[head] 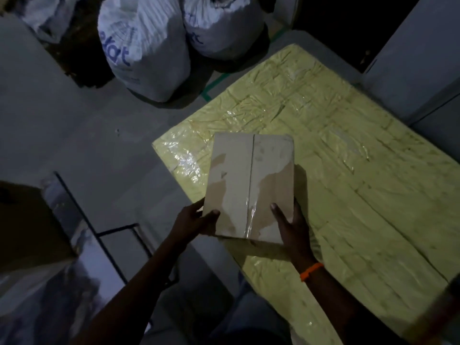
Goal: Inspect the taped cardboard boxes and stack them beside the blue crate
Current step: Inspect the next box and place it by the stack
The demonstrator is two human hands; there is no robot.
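Between the hands sat the taped cardboard box, left hand and right hand each gripping a near corner (inspection, seemingly); next, it wanted stacking beside the unseen crate

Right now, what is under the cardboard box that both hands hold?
A yellow film-wrapped surface lies under the cardboard box. The left hand and right hand hold its near corners, thumbs on top; the fingers beneath are covered, as is any contact with the surface.
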